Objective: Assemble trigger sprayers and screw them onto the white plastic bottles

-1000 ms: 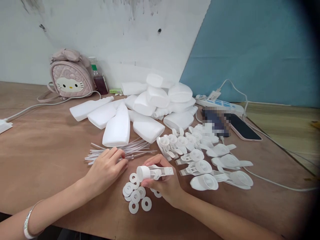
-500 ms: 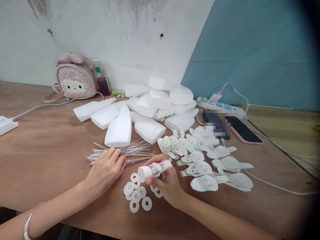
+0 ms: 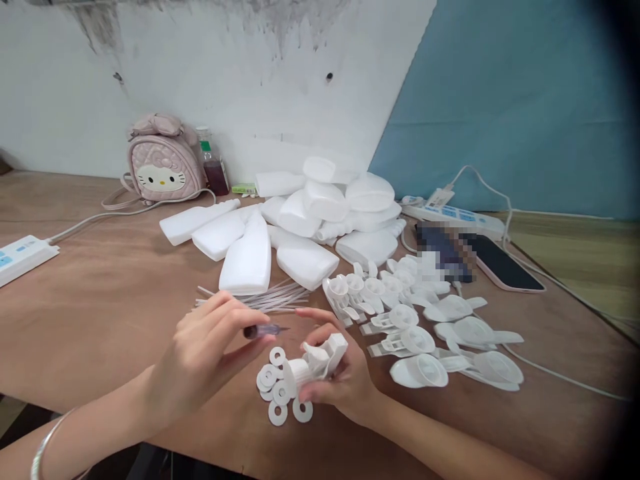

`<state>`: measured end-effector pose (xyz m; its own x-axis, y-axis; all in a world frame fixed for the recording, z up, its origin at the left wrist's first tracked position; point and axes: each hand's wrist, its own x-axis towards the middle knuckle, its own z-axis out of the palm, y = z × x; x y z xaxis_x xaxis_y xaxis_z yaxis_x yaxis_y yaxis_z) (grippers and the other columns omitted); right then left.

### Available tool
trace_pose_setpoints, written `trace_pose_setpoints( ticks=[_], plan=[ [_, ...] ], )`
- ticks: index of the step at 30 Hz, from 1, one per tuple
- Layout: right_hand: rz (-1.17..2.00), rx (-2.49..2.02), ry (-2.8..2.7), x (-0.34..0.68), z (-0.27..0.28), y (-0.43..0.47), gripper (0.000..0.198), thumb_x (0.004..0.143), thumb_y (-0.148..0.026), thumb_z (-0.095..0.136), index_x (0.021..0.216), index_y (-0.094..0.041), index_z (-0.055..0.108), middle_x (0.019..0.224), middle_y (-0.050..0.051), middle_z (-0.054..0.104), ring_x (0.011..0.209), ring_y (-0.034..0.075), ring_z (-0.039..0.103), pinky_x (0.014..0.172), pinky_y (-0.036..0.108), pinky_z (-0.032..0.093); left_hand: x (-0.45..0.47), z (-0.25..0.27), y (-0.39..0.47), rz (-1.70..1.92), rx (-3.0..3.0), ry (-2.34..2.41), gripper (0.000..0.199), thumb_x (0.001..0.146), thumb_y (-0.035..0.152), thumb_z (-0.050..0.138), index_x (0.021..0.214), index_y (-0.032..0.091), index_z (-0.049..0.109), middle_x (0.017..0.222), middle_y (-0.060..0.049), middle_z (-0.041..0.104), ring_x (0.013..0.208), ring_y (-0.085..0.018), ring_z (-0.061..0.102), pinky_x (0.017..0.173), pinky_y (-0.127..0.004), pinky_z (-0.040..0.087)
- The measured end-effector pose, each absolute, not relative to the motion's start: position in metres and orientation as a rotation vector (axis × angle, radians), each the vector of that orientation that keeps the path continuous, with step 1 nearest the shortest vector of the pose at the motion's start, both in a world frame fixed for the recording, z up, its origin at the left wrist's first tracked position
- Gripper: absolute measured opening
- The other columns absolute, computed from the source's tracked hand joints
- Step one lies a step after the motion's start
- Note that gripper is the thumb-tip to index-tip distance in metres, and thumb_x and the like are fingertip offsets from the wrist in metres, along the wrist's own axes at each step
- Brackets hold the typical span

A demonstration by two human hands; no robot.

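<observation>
My left hand (image 3: 205, 347) pinches a small screwdriver (image 3: 265, 330) by its clear handle, its thin tip pointing right and lifted above the table. In my right hand (image 3: 345, 377) is a white trigger sprayer head (image 3: 315, 360), its ribbed collar turned toward the left. Flat white ring washers (image 3: 277, 412) lie in a loose pile below and left of the sprayer head. Behind my hands, thin plastic dip tubes (image 3: 280, 297) lie in a bundle, partly covered by my left hand.
White plastic bottles (image 3: 245, 260) are heaped at the back. White shroud-like sprayer parts (image 3: 420, 370) spread to the right. Farther out are a phone (image 3: 505, 262), a power strip (image 3: 455, 217) and cables. A pink bag (image 3: 165, 157) and a bottle of dark liquid (image 3: 216, 175) stand by the wall.
My left hand has picked the screwdriver up off the table and brought it near the sprayer head. My right hand has tilted the sprayer head and lowered its collar over the washers.
</observation>
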<state>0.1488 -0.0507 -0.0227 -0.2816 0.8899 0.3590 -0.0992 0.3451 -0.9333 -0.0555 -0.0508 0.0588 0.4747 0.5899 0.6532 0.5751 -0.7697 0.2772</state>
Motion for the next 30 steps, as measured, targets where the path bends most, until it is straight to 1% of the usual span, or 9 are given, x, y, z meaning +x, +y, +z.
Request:
trace_pose_setpoints(
  ticks=[3, 6, 10, 12, 18, 23, 26, 28, 30],
  plan=[
    [1.048, -0.652, -1.691, 0.149, -0.019, -0.051, 0.034, 0.059, -0.041, 0.077, 0.080, -0.020, 0.061, 0.112, 0.010, 0.057, 0.086, 0.022, 0.062, 0.075, 0.034, 0.050, -0.038, 0.061, -0.047, 1.248, 2.677, 0.862, 0.018, 0.077, 0.012, 0.062, 0.092, 0.016, 0.052, 0.068, 0.001, 0.058, 0.061, -0.010, 0.051, 0.058, -0.023, 0.042],
    [0.979, -0.618, -1.750, 0.149, -0.015, -0.052, 0.023, 0.066, -0.036, 0.073, 0.079, -0.020, 0.062, 0.095, 0.007, 0.062, 0.081, 0.020, 0.063, 0.073, 0.031, 0.051, -0.029, 0.061, -0.041, 1.247, 2.643, 0.666, 0.017, 0.079, 0.012, 0.059, 0.093, 0.017, 0.051, 0.070, 0.000, 0.061, 0.061, -0.010, 0.052, 0.059, -0.023, 0.044],
    [0.837, -0.601, -1.763, 0.151, -0.014, -0.055, 0.028, 0.068, -0.037, 0.072, 0.089, -0.022, 0.063, 0.092, 0.007, 0.061, 0.077, 0.018, 0.062, 0.069, 0.029, 0.052, -0.035, 0.055, -0.032, 1.144, 2.422, 0.600, 0.047, 0.072, 0.034, 0.067, 0.111, 0.017, 0.045, 0.087, -0.007, 0.062, 0.077, -0.015, 0.057, 0.071, -0.029, 0.047],
    [0.770, -0.614, -1.758, 0.152, -0.013, -0.056, 0.031, 0.069, -0.038, 0.071, 0.095, -0.023, 0.062, 0.093, 0.007, 0.060, 0.078, 0.018, 0.061, 0.068, 0.029, 0.052, -0.039, 0.047, -0.028, 1.031, 2.353, 0.614, 0.059, 0.064, 0.047, 0.070, 0.108, 0.016, 0.047, 0.091, -0.009, 0.060, 0.082, -0.017, 0.056, 0.072, -0.030, 0.048],
    [0.670, -0.707, -1.774, 0.154, -0.013, -0.057, 0.028, 0.077, -0.040, 0.062, 0.099, -0.024, 0.058, 0.092, 0.007, 0.057, 0.078, 0.019, 0.060, 0.067, 0.030, 0.051, -0.039, 0.028, -0.031, 0.888, 2.162, 0.615, 0.040, 0.070, 0.034, 0.069, 0.101, 0.016, 0.053, 0.084, -0.005, 0.061, 0.072, -0.013, 0.058, 0.064, -0.024, 0.047],
    [0.666, -0.688, -1.773, 0.155, -0.020, -0.058, 0.040, 0.085, -0.042, 0.047, 0.121, -0.023, 0.046, 0.109, 0.011, 0.049, 0.103, 0.026, 0.050, 0.082, 0.041, 0.047, -0.043, 0.031, -0.025, 0.996, 1.928, 0.760, 0.027, 0.072, 0.029, 0.068, 0.095, 0.017, 0.059, 0.080, -0.005, 0.059, 0.072, -0.014, 0.056, 0.064, -0.026, 0.048],
    [0.733, -0.760, -1.641, 0.155, -0.025, -0.060, 0.022, 0.088, -0.027, 0.043, 0.109, -0.025, 0.050, 0.107, 0.009, 0.049, 0.099, 0.023, 0.051, 0.081, 0.040, 0.046, -0.046, 0.030, -0.017, 1.085, 1.822, 0.888, 0.027, 0.070, 0.028, 0.069, 0.092, 0.016, 0.060, 0.081, -0.005, 0.057, 0.074, -0.014, 0.056, 0.066, -0.027, 0.049],
    [0.797, -0.782, -1.520, 0.155, -0.022, -0.061, 0.010, 0.089, -0.022, 0.043, 0.092, -0.025, 0.051, 0.099, 0.006, 0.051, 0.080, 0.016, 0.054, 0.070, 0.034, 0.047, -0.047, 0.027, -0.015, 1.097, 1.814, 0.919, 0.024, 0.069, 0.026, 0.070, 0.088, 0.015, 0.061, 0.083, -0.006, 0.058, 0.079, -0.016, 0.058, 0.070, -0.030, 0.050],
    [0.836, -0.774, -1.403, 0.154, -0.012, -0.061, 0.007, 0.088, -0.027, 0.047, 0.081, -0.024, 0.047, 0.088, 0.003, 0.052, 0.065, 0.013, 0.050, 0.058, 0.029, 0.045, -0.048, 0.022, -0.015, 1.092, 1.816, 0.913, 0.019, 0.068, 0.023, 0.070, 0.084, 0.015, 0.061, 0.085, -0.007, 0.059, 0.086, -0.018, 0.058, 0.075, -0.032, 0.051]
  ],
)
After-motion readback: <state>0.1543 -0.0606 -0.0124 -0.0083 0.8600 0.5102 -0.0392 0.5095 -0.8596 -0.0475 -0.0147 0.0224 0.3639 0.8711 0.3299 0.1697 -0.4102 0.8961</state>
